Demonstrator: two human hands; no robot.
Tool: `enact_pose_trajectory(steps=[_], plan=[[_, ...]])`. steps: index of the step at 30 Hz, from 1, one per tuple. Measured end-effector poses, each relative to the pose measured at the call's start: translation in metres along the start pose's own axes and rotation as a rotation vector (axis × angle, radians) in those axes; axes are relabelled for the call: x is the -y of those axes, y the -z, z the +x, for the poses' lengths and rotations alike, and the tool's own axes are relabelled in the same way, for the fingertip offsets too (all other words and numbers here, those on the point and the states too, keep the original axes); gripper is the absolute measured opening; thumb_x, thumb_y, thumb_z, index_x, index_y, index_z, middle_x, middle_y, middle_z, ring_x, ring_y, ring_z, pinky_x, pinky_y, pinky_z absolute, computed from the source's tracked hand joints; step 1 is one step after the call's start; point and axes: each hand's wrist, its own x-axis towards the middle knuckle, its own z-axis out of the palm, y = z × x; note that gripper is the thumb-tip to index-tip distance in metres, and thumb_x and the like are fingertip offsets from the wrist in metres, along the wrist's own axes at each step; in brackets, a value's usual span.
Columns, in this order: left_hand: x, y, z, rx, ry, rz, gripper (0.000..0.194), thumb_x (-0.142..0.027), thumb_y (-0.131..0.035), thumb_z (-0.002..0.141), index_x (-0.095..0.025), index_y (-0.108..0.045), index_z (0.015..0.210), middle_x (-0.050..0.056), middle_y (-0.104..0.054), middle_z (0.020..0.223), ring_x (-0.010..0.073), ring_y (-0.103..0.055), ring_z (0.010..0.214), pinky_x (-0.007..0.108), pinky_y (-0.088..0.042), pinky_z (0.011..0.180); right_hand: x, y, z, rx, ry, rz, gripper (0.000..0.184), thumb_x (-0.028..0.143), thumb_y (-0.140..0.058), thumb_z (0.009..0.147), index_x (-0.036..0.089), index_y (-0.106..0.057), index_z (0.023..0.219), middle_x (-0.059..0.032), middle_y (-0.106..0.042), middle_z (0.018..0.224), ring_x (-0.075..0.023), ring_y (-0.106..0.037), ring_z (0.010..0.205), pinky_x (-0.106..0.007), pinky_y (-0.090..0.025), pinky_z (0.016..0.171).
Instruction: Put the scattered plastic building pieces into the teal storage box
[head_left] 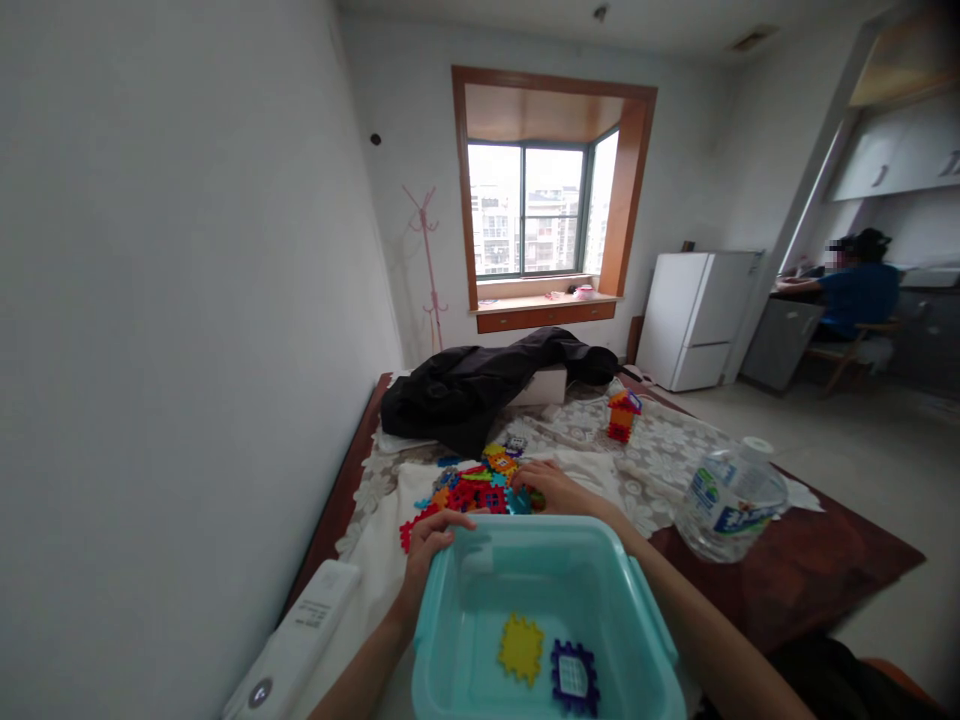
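Note:
My left hand [433,547] grips the far left corner of a teal plastic bin [431,640], fingers over its rim. Inside the bin, a yellow interlocking toy block piece [520,648] and a purple piece with a white grid window [574,678] lie flat on the bottom. Beyond the bin spreads a pile of colourful interlocking toy block pieces [472,492], red, blue, orange and yellow among them. My right hand [559,490] reaches past the bin's right side, its fingers curled down at the pile's right edge. What lies in those fingers is hidden.
A small built block house [622,416] stands farther back on the lace tablecloth [675,440]. To the right is a large clear water bottle [727,505]. Black cloth [465,385] covers the table's far side. A white device [292,640] lies by the left wall. A person [862,285] sits far right.

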Motion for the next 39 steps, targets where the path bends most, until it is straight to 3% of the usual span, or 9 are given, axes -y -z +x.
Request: enact_pose_trajectory(steps=[6, 12, 18, 25, 32, 39], plan=[[-0.005, -0.002, 0.001, 0.039, -0.001, -0.024, 0.024, -0.033, -0.068, 0.071, -0.018, -0.085, 0.081, 0.012, -0.085, 0.101, 0.0382, -0.073, 0.106, 0.043, -0.054, 0.095, -0.015, -0.019, 0.001, -0.087, -0.007, 0.093, 0.024, 0.032, -0.081, 0.083, 0.024, -0.071, 0.104, -0.0092, -0.074, 0.118, -0.0299, -0.066, 0.113, -0.045, -0.05, 0.103], [-0.015, -0.01, -0.002, 0.085, 0.029, -0.105, 0.023, -0.031, -0.068, 0.072, -0.019, -0.085, 0.082, 0.011, -0.086, 0.108, 0.0376, -0.074, 0.109, 0.044, -0.052, 0.099, -0.024, -0.01, -0.009, -0.288, 0.007, 0.218, 0.028, 0.039, -0.074, 0.089, 0.025, -0.068, 0.112, -0.0086, -0.072, 0.122, -0.029, -0.065, 0.119, -0.046, -0.047, 0.109], [-0.017, -0.011, -0.002, 0.095, 0.011, -0.091, 0.024, -0.033, -0.069, 0.071, -0.018, -0.085, 0.082, 0.013, -0.086, 0.108, 0.0389, -0.075, 0.109, 0.043, -0.054, 0.096, -0.028, -0.002, -0.014, -0.413, -0.011, 0.267, 0.036, 0.042, -0.069, 0.094, 0.024, -0.064, 0.125, -0.0084, -0.072, 0.124, -0.0269, -0.067, 0.115, -0.043, -0.052, 0.104], [-0.019, -0.012, -0.002, 0.093, 0.021, -0.09, 0.023, -0.033, -0.069, 0.071, -0.019, -0.085, 0.081, 0.013, -0.086, 0.109, 0.0396, -0.075, 0.11, 0.045, -0.053, 0.098, -0.028, -0.015, -0.012, -0.285, 0.012, 0.053, 0.033, 0.033, -0.073, 0.089, 0.026, -0.07, 0.12, -0.0104, -0.074, 0.126, -0.0301, -0.067, 0.119, -0.048, -0.051, 0.107], [-0.016, -0.011, -0.002, 0.095, 0.01, -0.082, 0.023, -0.032, -0.069, 0.074, -0.019, -0.085, 0.082, 0.012, -0.086, 0.11, 0.0383, -0.074, 0.112, 0.042, -0.053, 0.098, -0.047, -0.007, -0.014, -0.504, -0.078, 0.005, 0.024, 0.036, -0.068, 0.094, 0.024, -0.067, 0.115, -0.0104, -0.074, 0.117, -0.0291, -0.068, 0.112, -0.047, -0.052, 0.103], [-0.016, -0.011, -0.003, 0.093, 0.018, -0.091, 0.025, -0.032, -0.067, 0.075, -0.018, -0.085, 0.084, 0.013, -0.086, 0.112, 0.0389, -0.074, 0.112, 0.044, -0.053, 0.098, -0.06, -0.015, -0.009, -0.446, -0.137, -0.007, 0.031, 0.04, -0.065, 0.094, 0.022, -0.069, 0.12, -0.0128, -0.075, 0.124, -0.0323, -0.067, 0.119, -0.051, -0.05, 0.107]])
